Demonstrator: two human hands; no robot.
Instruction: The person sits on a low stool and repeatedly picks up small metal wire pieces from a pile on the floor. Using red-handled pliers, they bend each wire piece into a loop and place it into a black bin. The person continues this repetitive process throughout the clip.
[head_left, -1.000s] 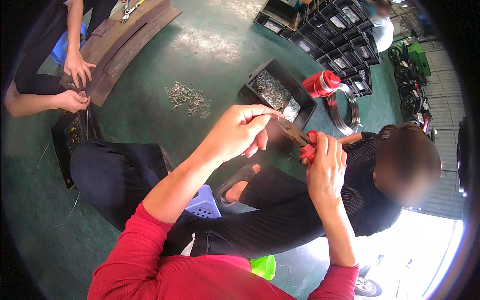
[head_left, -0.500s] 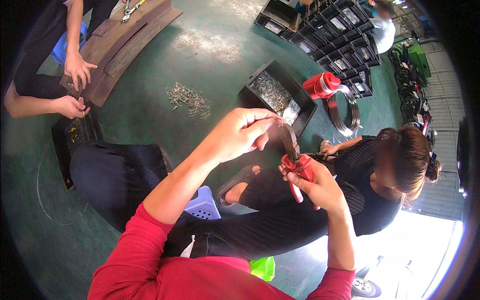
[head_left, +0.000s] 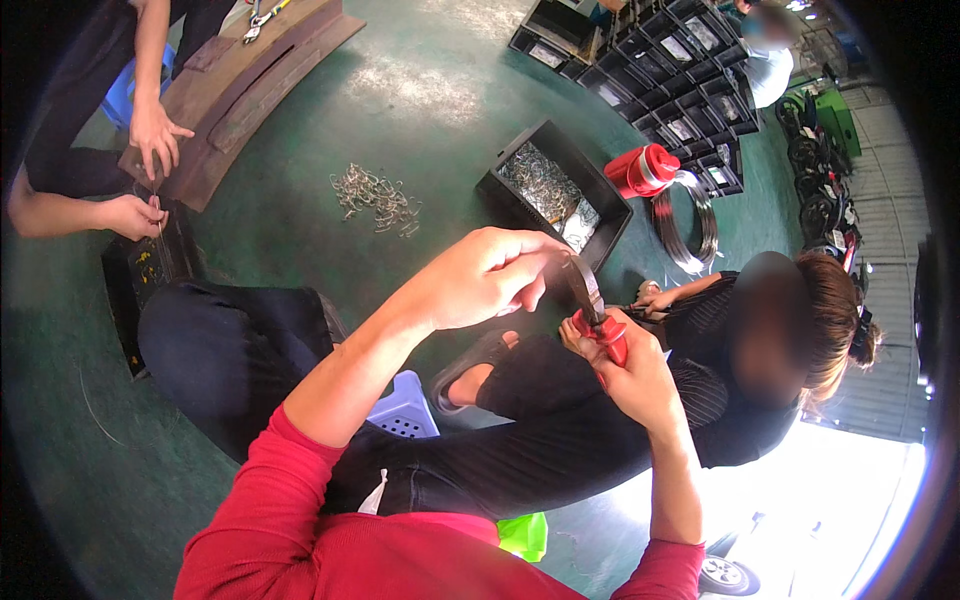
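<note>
Held in my right hand (head_left: 640, 380) is a pair of pliers (head_left: 588, 290) with red handles, its dark jaws pointing up toward my other hand. My left hand (head_left: 495, 275) is closed in a pinch, thumb and forefinger together right at the jaw tips. Whatever lies between those fingers is too small to make out. Beyond my hands, a loose heap of small bent metal wire pieces (head_left: 375, 200) lies on the green floor. A black crate (head_left: 602, 185) holding many similar shiny pieces stands just past the pliers.
A red jug (head_left: 640, 172) and a coil of wire (head_left: 710, 230) stand beside the crate. Stacked black crates (head_left: 670, 70) rise behind. A co-worker sits close on my right; another's hands (head_left: 145, 215) work by a brown metal beam (head_left: 230, 110) at left. A blue stool (head_left: 405, 405) shows below my left forearm.
My left hand has shifted slightly down, still pinched at the jaw tips. The pliers have turned a little in my right hand, and their lower handle shows less.
</note>
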